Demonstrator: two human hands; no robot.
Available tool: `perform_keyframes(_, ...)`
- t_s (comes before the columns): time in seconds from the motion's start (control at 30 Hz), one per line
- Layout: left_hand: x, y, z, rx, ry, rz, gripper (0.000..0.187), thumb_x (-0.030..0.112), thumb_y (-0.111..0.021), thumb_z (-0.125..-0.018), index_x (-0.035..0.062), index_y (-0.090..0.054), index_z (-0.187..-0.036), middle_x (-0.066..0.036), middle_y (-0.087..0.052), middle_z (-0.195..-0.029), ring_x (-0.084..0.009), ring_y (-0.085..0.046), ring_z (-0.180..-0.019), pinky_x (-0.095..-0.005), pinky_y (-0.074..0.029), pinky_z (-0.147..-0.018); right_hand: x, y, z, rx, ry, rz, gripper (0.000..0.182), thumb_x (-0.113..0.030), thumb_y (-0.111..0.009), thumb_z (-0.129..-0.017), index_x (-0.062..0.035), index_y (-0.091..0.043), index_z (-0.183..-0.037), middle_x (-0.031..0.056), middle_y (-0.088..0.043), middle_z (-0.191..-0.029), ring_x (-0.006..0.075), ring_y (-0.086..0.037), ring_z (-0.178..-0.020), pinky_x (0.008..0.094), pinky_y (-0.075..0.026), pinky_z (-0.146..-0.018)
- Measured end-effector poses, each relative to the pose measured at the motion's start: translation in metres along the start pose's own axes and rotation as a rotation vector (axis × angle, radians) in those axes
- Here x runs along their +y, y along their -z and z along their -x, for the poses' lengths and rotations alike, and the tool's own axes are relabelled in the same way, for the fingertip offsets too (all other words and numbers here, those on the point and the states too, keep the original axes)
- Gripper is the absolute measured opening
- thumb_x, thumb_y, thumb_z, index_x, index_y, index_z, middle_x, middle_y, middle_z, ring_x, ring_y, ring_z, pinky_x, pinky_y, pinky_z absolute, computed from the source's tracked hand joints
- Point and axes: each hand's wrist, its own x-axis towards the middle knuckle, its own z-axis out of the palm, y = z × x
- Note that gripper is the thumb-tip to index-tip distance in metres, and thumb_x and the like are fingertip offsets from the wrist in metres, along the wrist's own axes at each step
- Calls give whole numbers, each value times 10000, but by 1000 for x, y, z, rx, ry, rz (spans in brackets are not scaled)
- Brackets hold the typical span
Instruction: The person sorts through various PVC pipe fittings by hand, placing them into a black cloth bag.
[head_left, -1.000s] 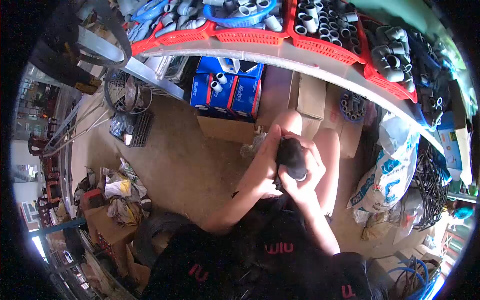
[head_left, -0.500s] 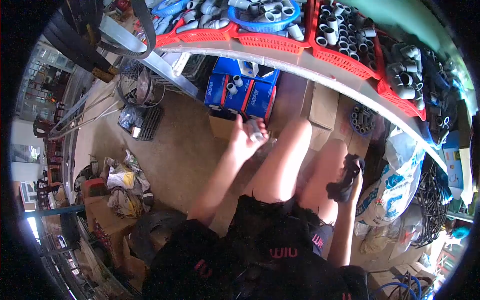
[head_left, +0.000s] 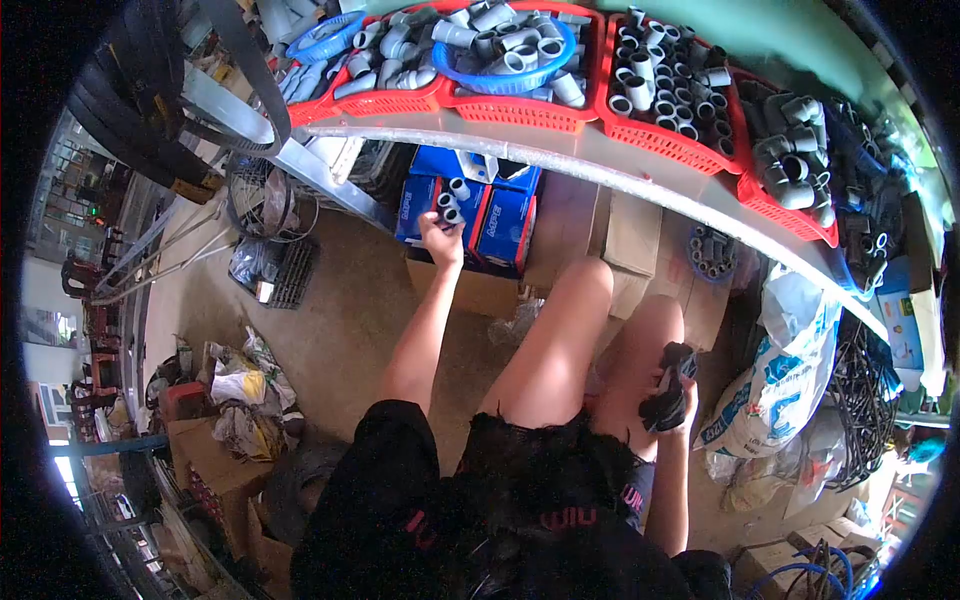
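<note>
My left hand (head_left: 441, 243) reaches out over the blue boxes (head_left: 505, 226), its fingers closed around a short grey pipe fitting (head_left: 452, 217) at the box top. Right beyond that one stand two more grey fittings (head_left: 459, 188) on the same boxes. Close to my right knee, my right hand (head_left: 688, 402) grips a crumpled black cloth (head_left: 668, 401), which partly covers the fingers.
Red baskets (head_left: 525, 112) full of grey pipe fittings line the shelf above. Cardboard boxes (head_left: 632, 235) and a basket of fittings (head_left: 711, 255) sit under it. A white sack (head_left: 775, 375) stands at the right, a pile of bags (head_left: 250, 390) at the left.
My left hand has moved forward and left, carrying the grey fitting from beside my knee to the blue boxes. My right hand still holds the black cloth. The view has shifted slightly.
</note>
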Motion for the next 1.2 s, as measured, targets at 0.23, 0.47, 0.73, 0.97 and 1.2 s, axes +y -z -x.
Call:
perform_keyframes(0.23, 100, 2, 15, 176, -229, -247, 610, 134, -732, -599, -38, -360, -1052, -174, -387, -982, -310, -387, -978, -393, -307, -861, 1, 20, -11, -25, 73, 106, 424, -345, -438, -850, -24, -456, -1126, 135, -575, -963, 230, -583, -687, 323, -513, -555)
perform_keyframes(0.47, 285, -9, -57, 0, -745, -176, 471, 185, -655, -720, 48, -453, -1122, -131, -490, -1101, -270, -435, -1030, -427, -279, -895, 1, -10, -3, 62, 86, 103, 405, -334, -404, -867, -56, -432, -1160, 136, -545, -978, 197, -552, -632, 274, -493, -456)
perform_keyframes(0.73, 294, -35, -123, -416, -620, -99, 217, 100, -689, -653, 41, -614, -849, -75, -635, -805, -132, -590, -693, -251, -463, -602, 4, -18, 0, 3, 85, 29, 393, -315, -438, -859, -26, -453, -1124, 132, -564, -961, 197, -574, -616, 276, -505, -481)
perform_keyframes(0.97, 325, 8, -45, -315, -261, 748, 216, 137, -506, -864, 11, -464, -1034, -78, -551, -850, -98, -527, -580, -204, -431, -485, 2, -90, 21, -6, 27, 101, 447, -324, -413, -859, -18, -419, -1184, 131, -583, -946, 188, -595, -746, 290, -514, -574)
perform_keyframes(1.2, 317, 29, 143, -935, 145, 580, 214, -47, -553, -749, -12, -494, -951, -66, -541, -881, -86, -542, -747, -199, -459, -569, 23, -215, 55, -8, 1169, 1608, 630, -234, -623, -663, -24, -361, -1196, 210, -361, -1206, 321, -418, -1057, 365, -334, -905)
